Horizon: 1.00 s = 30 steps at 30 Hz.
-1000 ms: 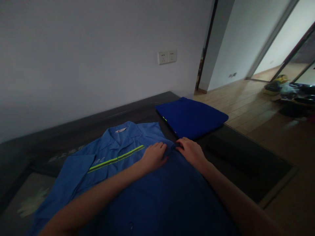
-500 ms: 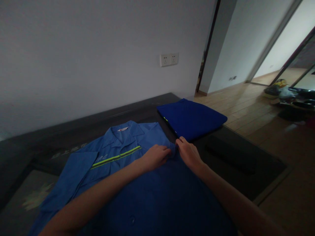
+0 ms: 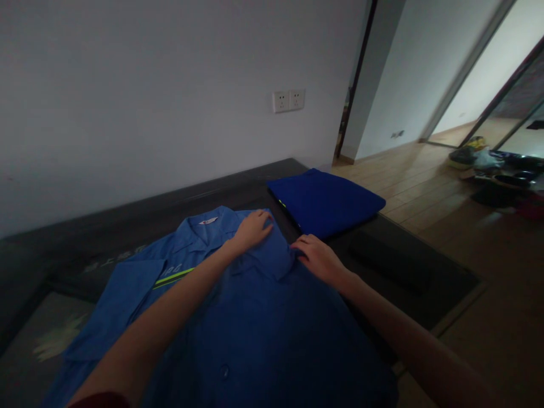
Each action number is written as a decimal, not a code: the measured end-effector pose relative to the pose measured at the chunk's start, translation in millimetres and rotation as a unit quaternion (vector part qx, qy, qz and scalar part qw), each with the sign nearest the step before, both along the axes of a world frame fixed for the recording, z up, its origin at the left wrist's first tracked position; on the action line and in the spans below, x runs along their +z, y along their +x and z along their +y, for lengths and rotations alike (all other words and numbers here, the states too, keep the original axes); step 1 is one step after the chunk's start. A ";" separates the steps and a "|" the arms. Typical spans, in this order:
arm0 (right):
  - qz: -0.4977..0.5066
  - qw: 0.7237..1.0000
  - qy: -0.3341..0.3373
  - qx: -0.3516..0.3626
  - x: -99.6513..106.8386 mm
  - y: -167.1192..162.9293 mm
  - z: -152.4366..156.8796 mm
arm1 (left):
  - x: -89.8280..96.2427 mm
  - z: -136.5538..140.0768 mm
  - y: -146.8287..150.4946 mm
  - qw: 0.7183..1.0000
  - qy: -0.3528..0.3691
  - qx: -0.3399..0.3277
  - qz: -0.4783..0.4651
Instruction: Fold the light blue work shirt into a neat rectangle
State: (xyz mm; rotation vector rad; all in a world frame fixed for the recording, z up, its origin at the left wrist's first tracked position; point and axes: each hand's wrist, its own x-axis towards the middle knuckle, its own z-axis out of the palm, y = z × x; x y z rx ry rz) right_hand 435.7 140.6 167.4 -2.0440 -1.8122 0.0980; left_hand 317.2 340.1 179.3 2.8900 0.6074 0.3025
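Observation:
A blue work shirt (image 3: 238, 323) lies spread before me, with a collar and a yellow-green and grey stripe across the chest. On its shoulder, right of the collar, rests my left hand (image 3: 253, 231); the fingers lie over the cloth with the thumb apart. My right hand (image 3: 318, 259) pinches the shirt's edge on the right, where the sleeve cloth is folded inward. The left forearm covers part of the stripe. Just beyond my right hand is a folded darker-blue garment (image 3: 325, 201) with a bit of yellow-green at its edge.
Everything lies on a dark table (image 3: 442, 277) pushed against a pale wall (image 3: 170, 102). A double socket (image 3: 289, 101) is on that wall. To the right is wooden flooring (image 3: 408, 181), with a dark pile of items (image 3: 505, 175) at the far right.
My left hand has let go near the sleeve edge and moved up and left onto the shoulder. The sleeve cloth is now folded inward over part of the stripe. My right hand still grips the edge.

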 end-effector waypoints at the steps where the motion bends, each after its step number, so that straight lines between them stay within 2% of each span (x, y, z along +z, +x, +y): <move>1: -0.013 1.000 -0.005 0.011 -1.4 -1.8 2.9 | -4.1 10.6 8.4 0.998 0.002 0.056 0.000; 3: -0.024 1.000 -0.006 0.015 -4.2 -4.5 6.7 | -13.2 27.5 22.9 0.989 -0.017 0.146 0.012; 6: 0.007 1.000 0.014 -0.015 -8.2 -3.1 8.6 | -25.5 39.5 37.6 0.980 -0.047 0.194 0.025; 11: 0.080 0.993 0.052 -0.066 -16.4 5.7 11.0 | -36.7 37.3 50.4 0.981 -0.053 0.188 0.001; 14: 0.095 0.992 0.048 -0.073 -17.5 9.3 12.5 | -41.5 35.9 54.4 0.983 -0.044 0.179 -0.018; 23: 0.109 0.994 0.016 -0.002 -7.4 20.1 8.9 | -50.8 44.8 57.6 0.983 -0.039 0.172 -0.042; 27: 0.103 0.994 -0.002 0.034 -5.0 23.6 7.0 | -47.6 47.5 61.4 0.983 -0.061 0.166 -0.042; 30: 0.123 0.992 0.012 0.040 -0.2 28.9 4.1 | -41.1 51.6 65.3 0.987 -0.076 0.138 -0.041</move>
